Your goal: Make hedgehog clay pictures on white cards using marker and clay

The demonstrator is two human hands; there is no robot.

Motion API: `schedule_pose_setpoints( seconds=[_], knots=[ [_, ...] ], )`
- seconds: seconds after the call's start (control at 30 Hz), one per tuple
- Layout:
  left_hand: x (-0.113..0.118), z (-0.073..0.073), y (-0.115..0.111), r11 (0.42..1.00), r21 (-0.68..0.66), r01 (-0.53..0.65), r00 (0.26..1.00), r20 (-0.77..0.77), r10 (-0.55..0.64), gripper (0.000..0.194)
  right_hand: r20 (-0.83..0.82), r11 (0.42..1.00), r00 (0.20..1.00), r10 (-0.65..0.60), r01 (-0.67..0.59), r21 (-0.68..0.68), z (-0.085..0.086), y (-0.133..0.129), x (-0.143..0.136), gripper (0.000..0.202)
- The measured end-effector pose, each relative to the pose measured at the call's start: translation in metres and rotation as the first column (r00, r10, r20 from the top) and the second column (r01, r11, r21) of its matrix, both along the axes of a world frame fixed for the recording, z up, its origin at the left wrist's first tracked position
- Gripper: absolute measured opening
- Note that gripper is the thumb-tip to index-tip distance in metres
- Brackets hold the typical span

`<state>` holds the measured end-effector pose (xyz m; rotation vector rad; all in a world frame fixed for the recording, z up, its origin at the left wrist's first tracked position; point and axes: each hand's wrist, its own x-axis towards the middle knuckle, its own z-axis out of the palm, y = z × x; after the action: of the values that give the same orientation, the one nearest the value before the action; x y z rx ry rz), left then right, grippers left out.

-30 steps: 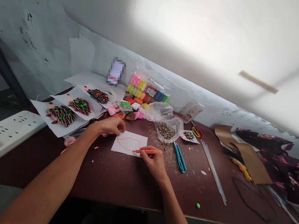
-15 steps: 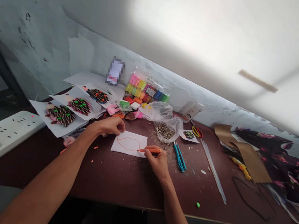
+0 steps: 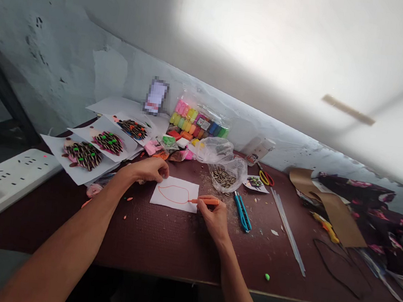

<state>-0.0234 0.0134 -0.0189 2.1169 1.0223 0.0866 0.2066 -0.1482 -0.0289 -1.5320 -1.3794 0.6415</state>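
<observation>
A white sheet of paper (image 3: 172,203) lies on the dark red table, with an orange outline, rounded and pointed at the left, drawn on it. My right hand (image 3: 214,216) is closed on an orange pen (image 3: 207,201), whose tip touches the right end of the outline. At the paper's upper left corner rests my left hand (image 3: 154,169), its fingers bent and close together; whether they pinch anything is too small to tell.
Finished hedgehog pictures (image 3: 83,155) lie at the left by a white power strip (image 3: 15,174). Behind the paper are coloured clay packs (image 3: 199,122) and a bag of seeds (image 3: 223,177). A blue cutter (image 3: 242,213), scissors (image 3: 265,178), glue sticks (image 3: 288,232) and a glue gun (image 3: 326,226) lie right.
My right hand has moved slightly right and up with the pen. The orange outline is now closed at its right end. My left hand has stayed at the corner.
</observation>
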Motion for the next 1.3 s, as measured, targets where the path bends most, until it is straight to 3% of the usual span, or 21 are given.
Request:
schedule_pose_setpoints(
  seconds=[0.23, 0.67, 1.13, 1.3],
  knots=[
    [0.003, 0.007, -0.006, 0.996, 0.088, -0.031, 0.999, -0.04, 0.035, 0.029, -0.039, 0.996, 0.997, -0.07, 0.072, 0.054, 0.002, 0.0, 0.001, 0.022],
    [0.005, 0.007, -0.007, 0.988, 0.143, -0.049, 0.994, -0.087, 0.062, 0.029, 0.061, 0.984, 0.982, 0.178, -0.178, -0.009, 0.01, -0.004, -0.038, 0.018],
    [0.006, 0.005, -0.007, 0.987, 0.145, -0.072, 0.993, -0.079, 0.084, 0.028, 0.094, 0.971, 0.967, 0.238, -0.24, 0.012, 0.008, -0.003, -0.046, 0.015],
    [0.006, 0.005, -0.007, 0.988, 0.141, -0.063, 0.994, -0.076, 0.074, 0.029, 0.085, 0.983, 0.98, 0.181, -0.183, 0.012, 0.007, -0.003, -0.042, 0.017]
  ],
)
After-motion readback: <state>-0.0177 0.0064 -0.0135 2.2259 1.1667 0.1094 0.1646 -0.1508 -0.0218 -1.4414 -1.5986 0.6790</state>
